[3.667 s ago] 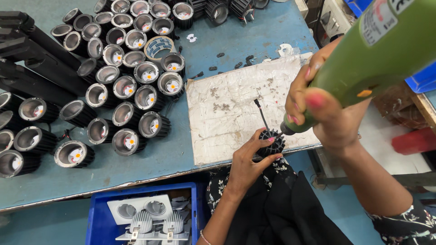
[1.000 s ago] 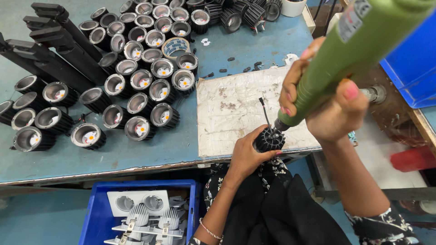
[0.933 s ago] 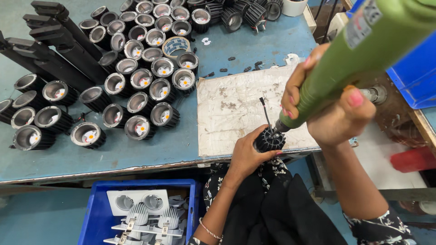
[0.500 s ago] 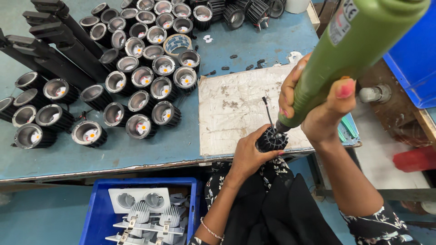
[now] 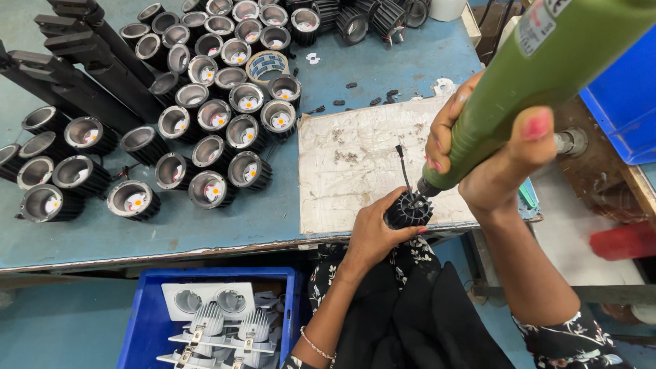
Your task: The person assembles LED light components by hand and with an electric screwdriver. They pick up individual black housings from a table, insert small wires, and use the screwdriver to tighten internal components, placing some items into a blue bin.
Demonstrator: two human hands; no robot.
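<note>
My left hand (image 5: pixel 372 232) grips a small black finned lamp housing (image 5: pixel 408 209) at the front edge of a worn white mat (image 5: pixel 355 174); a thin black wire sticks up from the housing. My right hand (image 5: pixel 488 160) is wrapped around a long green electric screwdriver (image 5: pixel 540 75), held tilted, with its tip pressed down onto the top of the housing.
Several black round spot lamps (image 5: pixel 212 130) stand in rows on the blue-green table (image 5: pixel 205 225), with black track fittings (image 5: pixel 75 75) at the far left and a tape roll (image 5: pixel 266 65) among them. A blue bin (image 5: pixel 137 321) of white lamp fittings sits below the table edge. Another blue bin (image 5: pixel 625 102) is at right.
The hands, screwdriver and housing stay in the same place on the mat's edge. The camera view has shifted slightly.
</note>
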